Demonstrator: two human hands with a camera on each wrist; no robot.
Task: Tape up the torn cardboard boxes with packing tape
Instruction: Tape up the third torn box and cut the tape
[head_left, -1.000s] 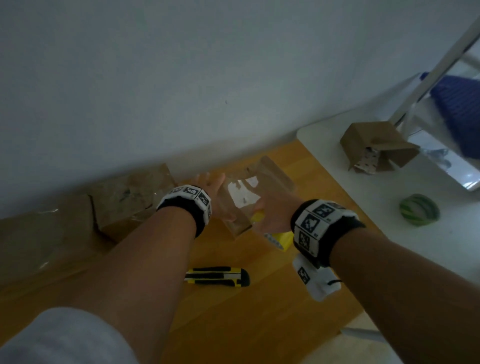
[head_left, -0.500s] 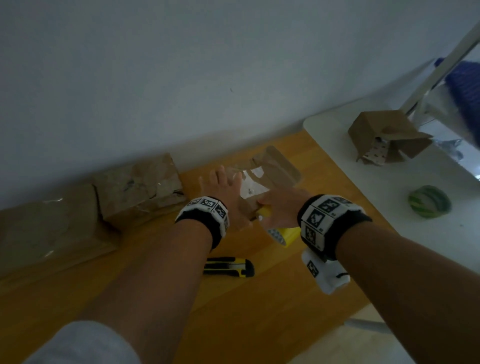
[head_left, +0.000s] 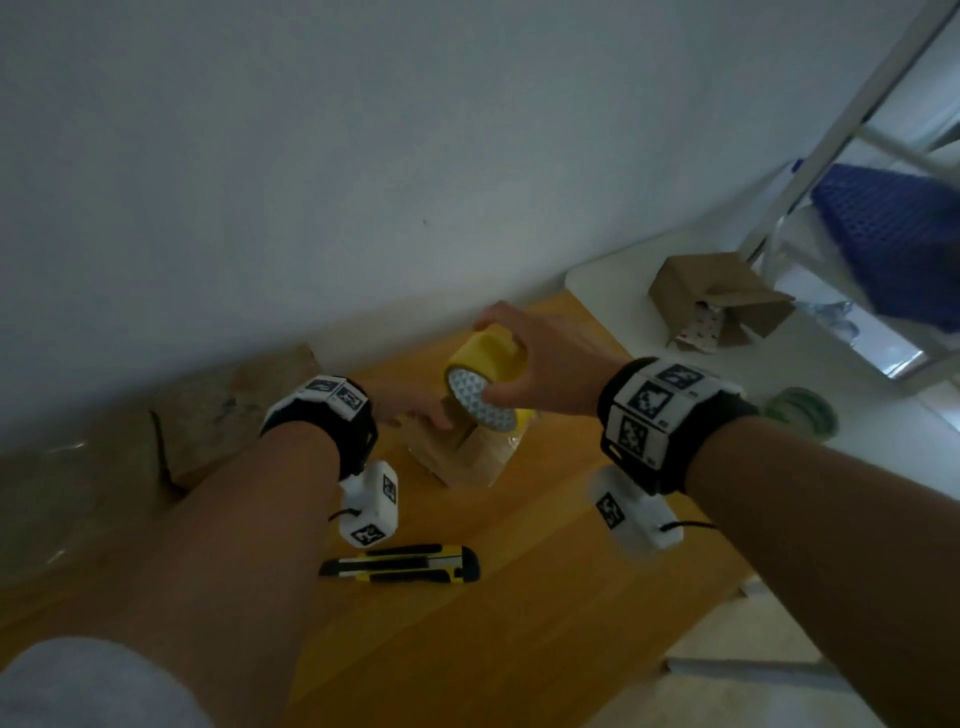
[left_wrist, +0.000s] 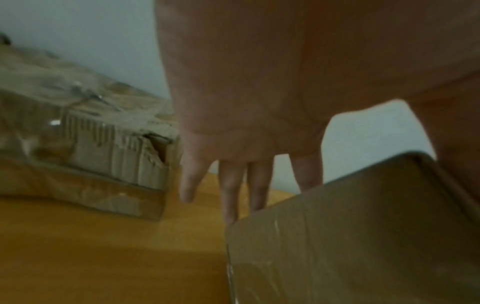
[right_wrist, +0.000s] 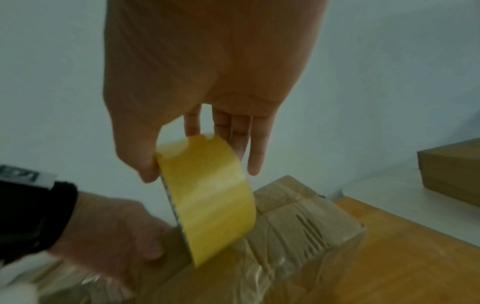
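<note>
Two hands are seen over the small cardboard box (head_left: 462, 457) on the wooden table (head_left: 519, 623). A yellow tape roll (head_left: 485, 382) is gripped by the right hand (head_left: 545, 364), thumb and curled fingers around its rim, just above the box. The box top is pressed by the left hand (head_left: 415, 408), fingers extended and nearly straight.

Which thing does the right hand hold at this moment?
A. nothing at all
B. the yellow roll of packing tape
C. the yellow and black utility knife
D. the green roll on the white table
B: the right hand grips the yellow roll of packing tape above the small cardboard box, while the utility knife lies untouched on the wooden table.
</note>
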